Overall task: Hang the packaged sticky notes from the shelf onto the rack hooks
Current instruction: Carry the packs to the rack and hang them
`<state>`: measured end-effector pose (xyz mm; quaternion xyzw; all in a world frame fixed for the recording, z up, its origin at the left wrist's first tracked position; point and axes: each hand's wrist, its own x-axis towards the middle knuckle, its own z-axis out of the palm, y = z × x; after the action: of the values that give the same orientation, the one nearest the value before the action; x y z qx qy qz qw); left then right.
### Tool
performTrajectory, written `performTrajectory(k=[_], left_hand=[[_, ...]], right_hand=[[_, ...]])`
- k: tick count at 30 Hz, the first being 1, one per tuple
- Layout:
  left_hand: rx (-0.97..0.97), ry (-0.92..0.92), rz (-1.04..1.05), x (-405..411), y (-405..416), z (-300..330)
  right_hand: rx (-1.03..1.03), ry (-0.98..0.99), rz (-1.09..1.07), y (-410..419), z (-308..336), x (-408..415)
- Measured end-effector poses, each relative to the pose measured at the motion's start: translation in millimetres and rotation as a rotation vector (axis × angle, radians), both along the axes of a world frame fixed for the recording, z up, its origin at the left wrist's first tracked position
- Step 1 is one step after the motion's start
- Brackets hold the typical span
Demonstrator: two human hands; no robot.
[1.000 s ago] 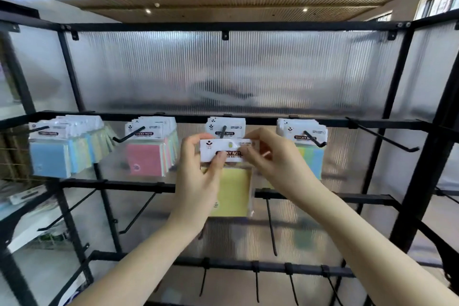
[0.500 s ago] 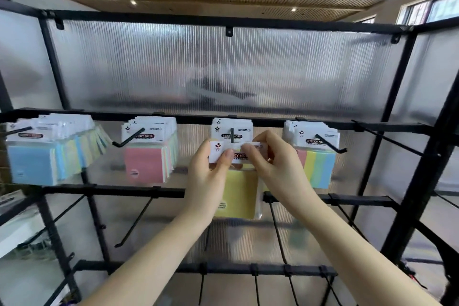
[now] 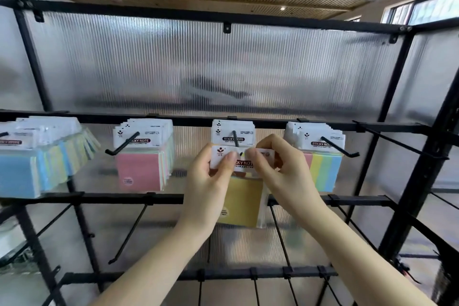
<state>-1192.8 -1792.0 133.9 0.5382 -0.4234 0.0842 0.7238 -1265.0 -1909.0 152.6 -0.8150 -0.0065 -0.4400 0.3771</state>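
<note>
I hold a yellow sticky note pack (image 3: 242,202) by its white header card, which sits level with the tip of the middle hook (image 3: 235,138). My left hand (image 3: 211,181) pinches the header's left side and my right hand (image 3: 280,171) pinches its right side. Behind it, a few packs (image 3: 232,133) hang on that same hook. Whether the hook's tip has entered the header hole is hidden by my fingers.
Other hooks on the same black bar carry packs: blue ones (image 3: 37,156) at far left, pink ones (image 3: 142,154), multicolour ones (image 3: 323,156) to the right. A bare hook (image 3: 397,141) sticks out at far right. More bare hooks (image 3: 129,228) hang on lower bars.
Both hands have lifted the yellow pack slightly and brought its header closer to the middle hook's tip. The camera has tilted and shifted a little.
</note>
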Motion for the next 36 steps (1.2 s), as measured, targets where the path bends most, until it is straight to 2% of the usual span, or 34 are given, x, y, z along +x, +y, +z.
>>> performTrajectory(k=[5,8,11,14,19,29,36], left_hand=[[-0.026,0.065,-0.047,3.5,1.4,1.8],[0.029,0.07,-0.028,7.2,-0.2,1.8],[0.142,0.012,0.094,18.1,-4.8,0.7],[0.287,-0.05,0.274,41.0,-12.5,-0.9],[0.319,-0.18,0.458,71.6,-21.7,7.5],[0.451,-0.102,0.528,91.5,-40.1,11.9],[0.454,0.007,0.442,91.4,-31.6,-0.8]], right_hand=[[0.036,0.024,0.043,-1.2,-0.5,4.3],[0.002,0.062,0.004,-5.2,-3.2,10.0],[-0.013,0.112,-0.064,-14.4,-3.9,18.9],[-0.131,0.163,-0.184,-25.6,-2.8,30.3],[-0.191,0.18,-0.293,-37.7,-3.5,48.5],[-0.081,0.194,-0.317,-44.8,-12.2,73.1],[0.163,0.344,-0.318,-47.9,-18.4,75.1]])
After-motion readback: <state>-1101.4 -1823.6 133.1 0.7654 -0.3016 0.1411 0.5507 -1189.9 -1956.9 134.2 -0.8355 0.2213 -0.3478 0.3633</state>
